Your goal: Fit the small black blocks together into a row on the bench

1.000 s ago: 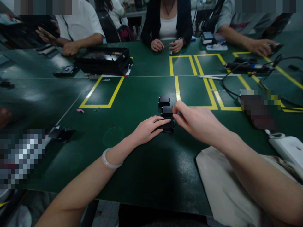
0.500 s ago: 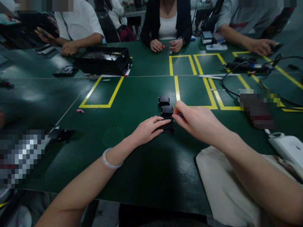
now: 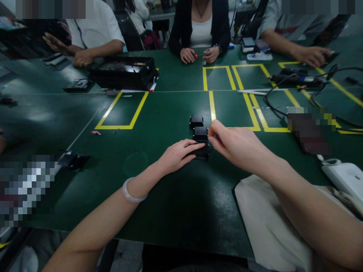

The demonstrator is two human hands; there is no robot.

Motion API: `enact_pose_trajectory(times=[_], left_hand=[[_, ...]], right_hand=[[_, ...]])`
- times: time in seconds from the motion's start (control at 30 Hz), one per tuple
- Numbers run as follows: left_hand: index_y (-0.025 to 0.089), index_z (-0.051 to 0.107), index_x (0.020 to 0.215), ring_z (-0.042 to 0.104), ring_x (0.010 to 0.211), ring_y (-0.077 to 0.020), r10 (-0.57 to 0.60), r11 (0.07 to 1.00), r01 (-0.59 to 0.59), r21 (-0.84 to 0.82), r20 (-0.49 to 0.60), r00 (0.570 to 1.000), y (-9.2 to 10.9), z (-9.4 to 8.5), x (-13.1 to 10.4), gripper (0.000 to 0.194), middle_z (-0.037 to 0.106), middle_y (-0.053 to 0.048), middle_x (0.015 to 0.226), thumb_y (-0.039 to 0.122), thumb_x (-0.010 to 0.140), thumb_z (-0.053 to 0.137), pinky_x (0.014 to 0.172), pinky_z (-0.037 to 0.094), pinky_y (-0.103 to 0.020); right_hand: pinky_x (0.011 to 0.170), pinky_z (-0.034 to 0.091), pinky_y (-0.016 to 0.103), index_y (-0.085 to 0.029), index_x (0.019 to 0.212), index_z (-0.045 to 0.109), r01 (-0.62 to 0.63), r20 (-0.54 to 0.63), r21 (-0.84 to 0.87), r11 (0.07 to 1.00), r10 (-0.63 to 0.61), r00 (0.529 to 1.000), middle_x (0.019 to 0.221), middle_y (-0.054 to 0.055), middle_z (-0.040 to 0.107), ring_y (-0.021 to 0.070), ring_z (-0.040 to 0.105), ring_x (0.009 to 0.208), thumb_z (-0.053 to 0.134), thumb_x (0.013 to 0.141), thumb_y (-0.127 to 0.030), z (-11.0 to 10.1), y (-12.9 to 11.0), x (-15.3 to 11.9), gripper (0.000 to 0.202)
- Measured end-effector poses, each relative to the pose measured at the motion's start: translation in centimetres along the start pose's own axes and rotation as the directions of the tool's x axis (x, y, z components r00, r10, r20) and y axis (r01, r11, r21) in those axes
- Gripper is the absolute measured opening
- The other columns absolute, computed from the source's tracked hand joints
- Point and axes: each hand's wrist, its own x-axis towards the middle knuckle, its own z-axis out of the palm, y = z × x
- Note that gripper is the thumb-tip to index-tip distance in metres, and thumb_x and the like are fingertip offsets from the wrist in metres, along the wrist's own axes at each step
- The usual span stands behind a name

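Three small black rectangular blocks with shiny metal bits at their corners stand in a row on the green table. My left hand [image 3: 178, 155] holds the nearest block [image 3: 202, 152], its fingers across the top and its thumb along the near side. Those fingers partly cover the block. Just to the right, my right hand [image 3: 229, 139] is closed in a pinch beside the middle block [image 3: 200, 133]. What sits between its fingertips is too small and hidden to make out. The farthest block [image 3: 196, 121] lies untouched.
Right of me are a beige cloth bag [image 3: 263, 215], a white power bank [image 3: 344, 179], a dark phone [image 3: 309, 132] and black cables. Yellow tape [image 3: 252, 129] marks rectangles on the table. A black open case [image 3: 121, 73] stands far left. Across the table, several people sit, hands on it.
My right hand has turned very slightly at the nearest block's right side. The left hand and the blocks stay in place.
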Motion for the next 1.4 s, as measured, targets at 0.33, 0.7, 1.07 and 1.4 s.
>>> enact_pose_trajectory(times=[0.33, 0.7, 1.07, 1.4], left_hand=[[0.031, 0.040, 0.142, 0.053, 0.117, -0.0225, 0.010, 1.000, -0.010, -0.010, -0.023, 1.000, 0.00, 0.02, -0.03, 0.046, 0.050, -0.008, 0.132, 0.026, 0.096, 0.046, 0.095, 0.049, -0.039], [0.031, 0.041, 0.141, 0.053, 0.117, -0.0222, 0.005, 1.000, -0.005, -0.020, -0.017, 1.000, -0.10, 0.01, -0.01, 0.045, 0.051, -0.008, 0.131, 0.027, 0.096, 0.047, 0.096, 0.048, -0.039], [0.031, 0.042, 0.141, 0.053, 0.116, -0.0220, -0.004, 1.000, 0.004, -0.020, -0.011, 1.000, 0.05, -0.09, 0.01, 0.045, 0.051, -0.008, 0.131, 0.027, 0.096, 0.047, 0.095, 0.049, -0.038], [0.032, 0.040, 0.142, 0.053, 0.115, -0.0213, 0.002, 1.000, -0.003, -0.024, -0.014, 1.000, 0.07, -0.18, 0.06, 0.046, 0.051, -0.007, 0.131, 0.028, 0.097, 0.045, 0.094, 0.048, -0.038]], right_hand=[[0.050, 0.022, 0.025, -0.020, 0.100, 0.051, 0.005, 0.058, -0.031, 1.000, -0.003, 0.998, 0.068, 0.000, 0.062, 0.0157, 0.056, 0.057, 0.039, 0.095, -0.035, -0.38, 0.12, -0.06, 0.020], [0.050, 0.022, 0.025, -0.021, 0.098, 0.051, 0.034, 0.066, -0.019, 0.999, -0.032, 0.997, 0.068, 0.000, 0.062, 0.0150, 0.056, 0.058, 0.040, 0.094, -0.035, -0.50, 0.08, -0.10, 0.018], [0.051, 0.025, 0.024, -0.020, 0.101, 0.048, 0.023, 0.056, 0.068, 0.997, -0.027, 0.998, 0.071, 0.000, 0.062, 0.0142, 0.055, 0.058, 0.039, 0.094, -0.031, -0.37, 0.16, -0.15, 0.016], [0.051, 0.023, 0.025, -0.020, 0.096, 0.051, -0.086, 0.069, -0.025, 0.996, 0.088, 0.994, 0.066, 0.001, 0.061, 0.0167, 0.055, 0.057, 0.036, 0.097, -0.042, -0.26, 0.17, 0.39, 0.027]])
